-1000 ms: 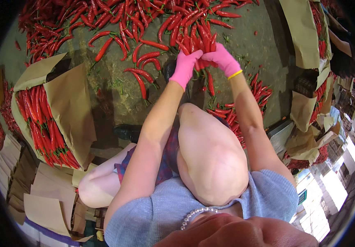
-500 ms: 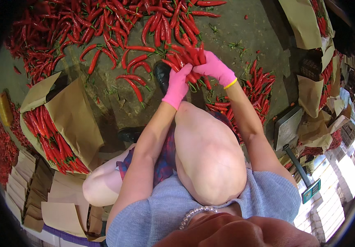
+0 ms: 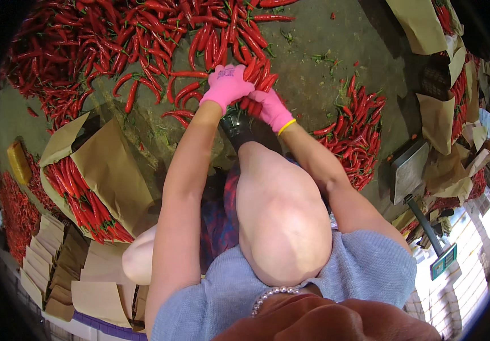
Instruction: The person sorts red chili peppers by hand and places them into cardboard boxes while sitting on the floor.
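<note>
Both my hands wear pink gloves and meet over the concrete floor above my bent knee. My left hand (image 3: pixel 228 85) and my right hand (image 3: pixel 272 109) together clasp a bunch of long red chili peppers (image 3: pixel 257 77), the bunch sticking up between the gloves. A big heap of loose red chilies (image 3: pixel 142 40) lies spread on the floor just beyond the hands. A black shoe (image 3: pixel 234 124) shows right under the gloves.
An open brown cardboard box (image 3: pixel 114 170) full of chilies lies at my left. A smaller chili pile (image 3: pixel 356 133) lies at the right beside a weighing scale (image 3: pixel 408 167). More paper-lined boxes (image 3: pixel 444 108) stand at the right edge; flattened cartons (image 3: pixel 51 267) are stacked lower left.
My hands have drawn back from the heap toward my knee with the bunch of chilies held between them, and the view has shifted so the pile sits farther up.
</note>
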{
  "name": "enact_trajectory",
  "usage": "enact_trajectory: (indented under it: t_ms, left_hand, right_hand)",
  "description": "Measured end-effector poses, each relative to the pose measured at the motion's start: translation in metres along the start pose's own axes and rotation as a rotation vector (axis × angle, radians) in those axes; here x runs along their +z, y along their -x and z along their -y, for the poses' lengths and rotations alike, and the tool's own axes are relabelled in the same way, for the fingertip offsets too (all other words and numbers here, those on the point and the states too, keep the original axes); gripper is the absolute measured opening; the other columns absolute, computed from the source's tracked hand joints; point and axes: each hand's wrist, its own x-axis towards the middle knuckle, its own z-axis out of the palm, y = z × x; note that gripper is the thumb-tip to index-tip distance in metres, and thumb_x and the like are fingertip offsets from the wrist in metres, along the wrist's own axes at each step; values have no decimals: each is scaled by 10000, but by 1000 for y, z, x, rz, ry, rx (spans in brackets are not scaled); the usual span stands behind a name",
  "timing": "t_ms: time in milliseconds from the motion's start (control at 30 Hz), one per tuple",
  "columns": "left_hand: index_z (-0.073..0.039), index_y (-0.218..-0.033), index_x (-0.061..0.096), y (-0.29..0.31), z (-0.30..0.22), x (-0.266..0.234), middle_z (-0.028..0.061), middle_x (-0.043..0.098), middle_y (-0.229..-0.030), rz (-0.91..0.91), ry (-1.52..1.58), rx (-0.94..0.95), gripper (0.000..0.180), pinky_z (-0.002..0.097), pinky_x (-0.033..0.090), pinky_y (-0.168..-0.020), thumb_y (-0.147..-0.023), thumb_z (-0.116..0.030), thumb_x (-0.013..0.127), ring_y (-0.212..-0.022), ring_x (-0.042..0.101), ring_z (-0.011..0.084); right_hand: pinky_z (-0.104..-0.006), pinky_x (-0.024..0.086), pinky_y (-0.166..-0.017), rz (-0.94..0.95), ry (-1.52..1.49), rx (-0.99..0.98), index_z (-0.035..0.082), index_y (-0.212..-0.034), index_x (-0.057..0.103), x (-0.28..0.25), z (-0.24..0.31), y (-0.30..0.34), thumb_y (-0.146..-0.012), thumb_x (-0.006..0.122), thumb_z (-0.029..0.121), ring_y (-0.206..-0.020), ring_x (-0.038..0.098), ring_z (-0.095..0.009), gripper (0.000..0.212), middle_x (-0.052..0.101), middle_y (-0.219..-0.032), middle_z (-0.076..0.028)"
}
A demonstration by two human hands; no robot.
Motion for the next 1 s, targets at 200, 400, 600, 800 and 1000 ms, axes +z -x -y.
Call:
enact_trajectory:
  t_ms: [200, 400, 600, 800, 1000]
  left_hand:
    - [-53, -1306, 545, 25, -8, 4, 98, 653, -1140, -121, 808, 23, 564, 340, 472, -910, -798, -229, 714, -1059, 602, 216]
    - [-30, -1320, 511, -21, -50, 55, 58, 634, -1211, -224, 1672, -6, 486, 335, 484, -941, -864, -60, 678, -1071, 609, 175]
    - [-60, -1373, 486, 29, -47, 82, 107, 584, -1309, 101, 1685, 59, 564, 366, 423, -1034, -846, -116, 679, -1155, 572, 215]
    - [-72, -1256, 613, 16, -46, 23, 242, 576, -1236, -17, 534, 186, 554, 428, 417, -1047, -743, -271, 676, -1175, 538, 404]
    - [-14, -1198, 600, -57, -75, -1, 238, 616, -1192, 132, 220, 116, 539, 423, 440, -1016, -741, -293, 662, -1173, 562, 381]
  right_hand:
    - [-345, 545, -791, 13, 107, -135, 6, -1210, 579, 15, 37, 13, -782, 618, -66, -949, 656, -198, 436, 663, -1109, -85]
    - [-301, 532, -750, -66, 795, -141, -4, -1120, 610, 10, 124, -14, -753, 676, -1, -867, 630, -131, 373, 681, -986, -52]
    - [-300, 531, -775, -122, 652, 20, 18, -1153, 645, -7, 91, 66, -763, 661, 5, -918, 649, -141, 390, 686, -1027, -42]
    - [-379, 553, -858, -67, 101, -62, 13, -1259, 574, -8, 52, 57, -811, 609, -20, -1016, 664, -234, 451, 667, -1128, -103]
    - [-431, 536, -929, -152, -161, -107, 27, -1362, 471, -44, 59, 6, -848, 547, -22, -1068, 643, -276, 521, 633, -1191, -118]
